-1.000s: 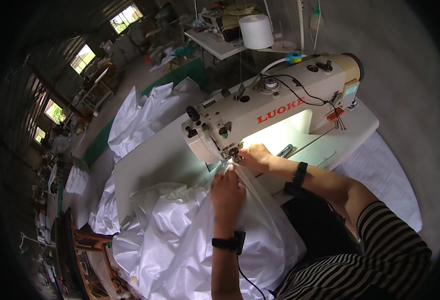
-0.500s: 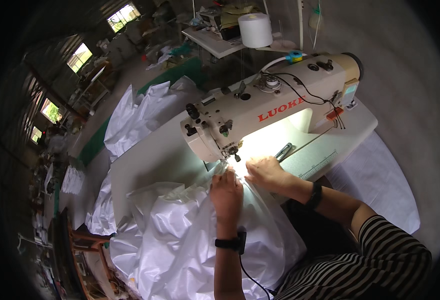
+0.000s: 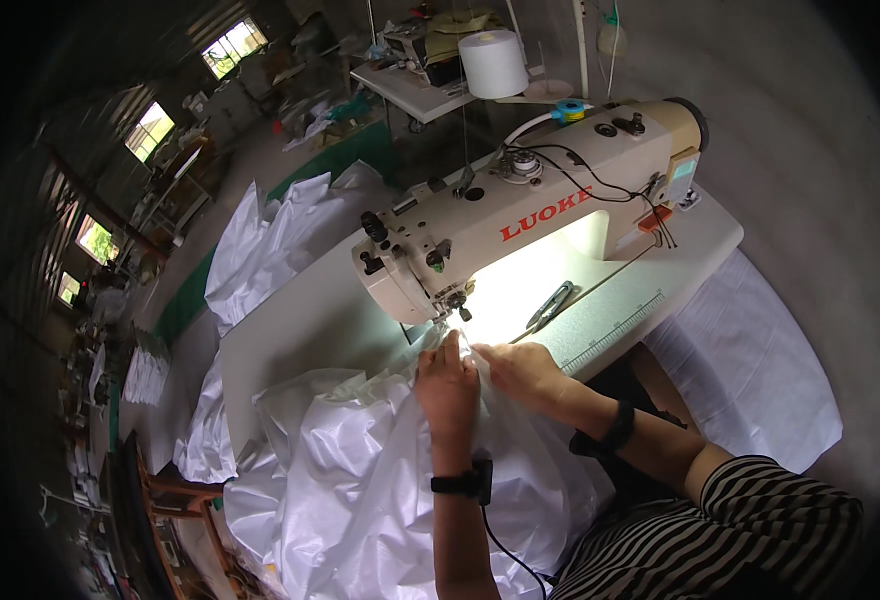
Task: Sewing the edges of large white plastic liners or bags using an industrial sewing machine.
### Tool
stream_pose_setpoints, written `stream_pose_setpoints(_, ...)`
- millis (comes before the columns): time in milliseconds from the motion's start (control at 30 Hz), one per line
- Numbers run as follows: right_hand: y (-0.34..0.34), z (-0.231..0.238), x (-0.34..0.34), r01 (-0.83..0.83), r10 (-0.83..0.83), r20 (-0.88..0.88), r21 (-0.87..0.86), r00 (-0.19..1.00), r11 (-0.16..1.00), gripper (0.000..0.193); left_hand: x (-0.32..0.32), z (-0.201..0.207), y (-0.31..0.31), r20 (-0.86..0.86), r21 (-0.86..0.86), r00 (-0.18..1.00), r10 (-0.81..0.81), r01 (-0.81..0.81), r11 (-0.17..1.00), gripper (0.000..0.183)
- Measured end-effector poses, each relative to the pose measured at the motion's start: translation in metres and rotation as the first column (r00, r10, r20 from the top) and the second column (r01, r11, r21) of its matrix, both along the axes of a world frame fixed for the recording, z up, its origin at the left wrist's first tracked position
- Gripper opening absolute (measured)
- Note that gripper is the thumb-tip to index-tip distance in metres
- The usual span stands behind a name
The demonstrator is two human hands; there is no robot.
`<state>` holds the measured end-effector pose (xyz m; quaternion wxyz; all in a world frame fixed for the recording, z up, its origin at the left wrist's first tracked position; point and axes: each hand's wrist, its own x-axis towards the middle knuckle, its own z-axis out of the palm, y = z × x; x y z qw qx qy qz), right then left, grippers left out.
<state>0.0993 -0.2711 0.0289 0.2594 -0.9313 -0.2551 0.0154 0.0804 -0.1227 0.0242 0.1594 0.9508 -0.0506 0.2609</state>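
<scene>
Glossy white synthetic fabric, crumpled into shiny folds, lies heaped over the near edge of the pale sewing table and spills down toward the person's lap, with its leading edge drawn up to the needle area of the cream-coloured industrial sewing machine. That edge lies directly ahead of both hands, just beyond the fingertips, and the cloth's long run trails back from the needle toward the person's lower left. Left hand rests palm-down on the fabric, fingers flattened and stretched toward the presser foot, pressing rather than clutching. Right hand sits just beside it, touching the same fold, fingers curled onto the cloth in a light pinch (how firmly, I cannot tell). Left hand's fingertips look slightly nearer the needle. Small metal thread snips lie on the lit table bed to the right, apart from both hands. More white fabric is piled beyond the table's far left side.
</scene>
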Motion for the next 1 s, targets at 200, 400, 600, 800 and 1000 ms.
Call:
stream_pose_setpoints(200,-0.007,-0.001,0.011,-0.108,0.102,0.074,0.077,0.992,0.991,0.023,0.003,-0.001,0.0,0.057,0.078,0.998,-0.028,0.023,0.997,0.037)
stream_pose_setpoints(400,0.003,-0.001,0.024,0.072,-0.072,0.013,0.052,0.997,0.996,0.02,0.003,-0.005,0.002,0.056,0.107,0.998,-0.019,0.013,0.994,0.031)
stream_pose_setpoints(600,0.01,-0.009,0.032,0.077,-0.075,-0.024,0.1,0.997,0.992,0.019,0.002,-0.005,0.001,0.068,0.144,0.998,-0.02,0.01,0.989,0.03)
stream_pose_setpoints(800,0.017,0.0,0.03,0.005,-0.001,-0.04,0.095,0.999,0.995,0.015,-0.002,-0.003,0.001,0.074,-0.02,0.997,0.011,-0.01,1.0,0.033)
stream_pose_setpoints(1000,0.018,-0.007,0.025,-0.144,0.183,0.333,-0.139,0.925,0.98,0.014,-0.006,-0.001,0.005,-0.027,0.079,0.995,-0.094,0.096,0.992,0.035)
